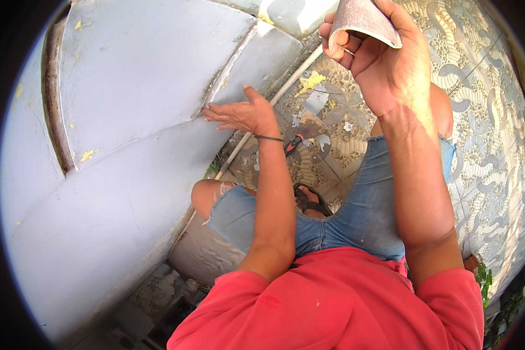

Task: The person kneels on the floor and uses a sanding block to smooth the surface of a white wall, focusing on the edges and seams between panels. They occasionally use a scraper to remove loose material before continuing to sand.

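Note:
My right hand (380, 65) is raised at the top of the view, its fingers and thumb around a curled sheet of sandpaper (365, 22). My left hand (245, 111) is spread, with nothing in it, at the lower corner of a raised panel on the pale grey painted wall (148, 78); whether the fingertips touch the wall I cannot tell. Below and between the hands, a scraper with a red and black handle (294, 143) lies on the patterned tile floor (341, 162), its broad blade among paint flakes (317, 99).
A thin pale pipe (284, 89) runs along the foot of the wall. Yellow paint bits (309, 83) lie on the floor beside it. A dark vertical groove (52, 96) cuts the wall at the left. Green leaves (484, 280) show at the lower right.

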